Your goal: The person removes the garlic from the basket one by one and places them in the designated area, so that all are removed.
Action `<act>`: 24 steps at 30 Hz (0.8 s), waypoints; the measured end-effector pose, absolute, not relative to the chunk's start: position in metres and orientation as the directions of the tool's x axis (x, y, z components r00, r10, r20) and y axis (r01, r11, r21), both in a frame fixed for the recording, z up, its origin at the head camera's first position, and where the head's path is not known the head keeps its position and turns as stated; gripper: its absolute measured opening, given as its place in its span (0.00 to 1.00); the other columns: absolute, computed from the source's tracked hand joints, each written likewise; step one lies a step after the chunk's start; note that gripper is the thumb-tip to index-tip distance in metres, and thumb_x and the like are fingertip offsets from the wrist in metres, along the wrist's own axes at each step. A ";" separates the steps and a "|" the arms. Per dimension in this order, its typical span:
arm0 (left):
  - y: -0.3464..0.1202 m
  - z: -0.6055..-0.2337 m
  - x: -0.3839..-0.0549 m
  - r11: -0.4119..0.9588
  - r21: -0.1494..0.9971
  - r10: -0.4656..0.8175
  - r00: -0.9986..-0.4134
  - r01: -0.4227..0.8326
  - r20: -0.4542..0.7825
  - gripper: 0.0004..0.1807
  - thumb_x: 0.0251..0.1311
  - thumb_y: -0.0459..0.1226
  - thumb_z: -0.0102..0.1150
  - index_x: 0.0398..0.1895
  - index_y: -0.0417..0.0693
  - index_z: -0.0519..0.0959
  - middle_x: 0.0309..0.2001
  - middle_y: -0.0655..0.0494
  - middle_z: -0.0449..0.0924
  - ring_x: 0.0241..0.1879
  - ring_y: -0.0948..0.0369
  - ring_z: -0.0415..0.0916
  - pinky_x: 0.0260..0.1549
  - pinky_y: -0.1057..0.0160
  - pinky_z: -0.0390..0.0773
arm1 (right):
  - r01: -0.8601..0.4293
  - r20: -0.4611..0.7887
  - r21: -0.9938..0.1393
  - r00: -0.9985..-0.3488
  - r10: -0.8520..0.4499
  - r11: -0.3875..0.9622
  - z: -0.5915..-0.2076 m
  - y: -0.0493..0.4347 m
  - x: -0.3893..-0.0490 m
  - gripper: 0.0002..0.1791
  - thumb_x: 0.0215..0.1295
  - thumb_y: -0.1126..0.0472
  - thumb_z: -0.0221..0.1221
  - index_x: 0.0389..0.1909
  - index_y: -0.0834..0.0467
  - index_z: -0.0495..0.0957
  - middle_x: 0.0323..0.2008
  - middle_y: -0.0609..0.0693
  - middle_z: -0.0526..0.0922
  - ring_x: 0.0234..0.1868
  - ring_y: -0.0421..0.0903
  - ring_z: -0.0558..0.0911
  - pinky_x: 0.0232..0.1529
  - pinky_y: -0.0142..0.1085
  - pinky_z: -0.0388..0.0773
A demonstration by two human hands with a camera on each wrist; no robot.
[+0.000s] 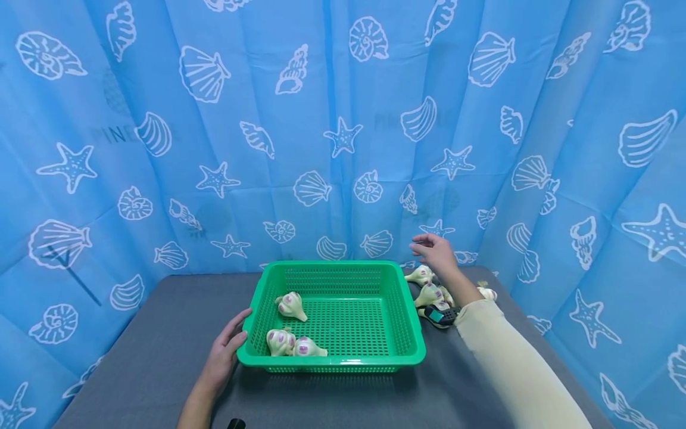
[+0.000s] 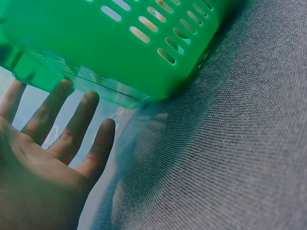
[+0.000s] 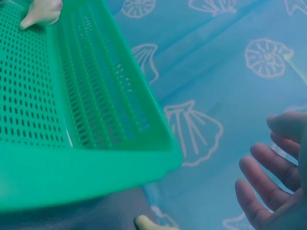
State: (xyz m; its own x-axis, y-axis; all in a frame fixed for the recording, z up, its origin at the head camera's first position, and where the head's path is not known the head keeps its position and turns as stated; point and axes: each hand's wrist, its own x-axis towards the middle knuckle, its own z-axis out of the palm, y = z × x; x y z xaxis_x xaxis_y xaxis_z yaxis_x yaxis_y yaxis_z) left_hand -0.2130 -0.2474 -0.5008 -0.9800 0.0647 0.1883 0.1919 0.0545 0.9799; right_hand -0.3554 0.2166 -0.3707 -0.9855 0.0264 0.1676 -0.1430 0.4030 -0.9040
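A green plastic basket [image 1: 332,361] with slotted walls stands on the grey cloth. Inside, toward its left, lie three garlic bulbs: one farther back [image 1: 291,305] and two near the front wall [image 1: 281,342]. My left hand [image 1: 221,353] is at the basket's left rim; its fingers [image 2: 79,122] look straight and spread in the left wrist view, fingertips close to the green plastic. Past the basket's right rim, my right hand [image 1: 438,255] hovers above several garlic bulbs [image 1: 430,294], holding nothing. Its fingers [image 3: 268,163] are loosely bent in the right wrist view.
Grey cloth [image 1: 145,351] covers the table. A blue curtain [image 1: 343,143] with white shell prints hangs behind and at both sides. Another garlic bulb [image 1: 488,292] shows beyond the right forearm. Beside that wrist is a black object [image 1: 440,317] with a teal patch.
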 end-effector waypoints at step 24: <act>-0.248 -0.501 -0.213 0.070 0.974 0.075 -0.975 0.214 0.209 0.27 0.76 0.39 0.41 0.75 0.44 0.55 0.70 0.34 0.54 0.55 0.75 0.68 0.47 0.69 0.73 | -0.260 0.232 -0.877 -0.966 -0.118 0.403 -0.361 0.148 -0.364 0.15 0.69 0.61 0.59 0.51 0.65 0.78 0.45 0.61 0.81 0.42 0.59 0.83 0.43 0.50 0.78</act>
State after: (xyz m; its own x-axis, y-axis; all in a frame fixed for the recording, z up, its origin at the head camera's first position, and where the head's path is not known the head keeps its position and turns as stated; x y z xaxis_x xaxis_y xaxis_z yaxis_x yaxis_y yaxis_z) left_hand -0.2129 -0.2482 -0.5012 -0.9751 0.0755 0.2085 0.2138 0.0701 0.9744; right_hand -0.3641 0.1481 -0.3612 -0.9656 -0.1179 0.2318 -0.2598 0.4032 -0.8774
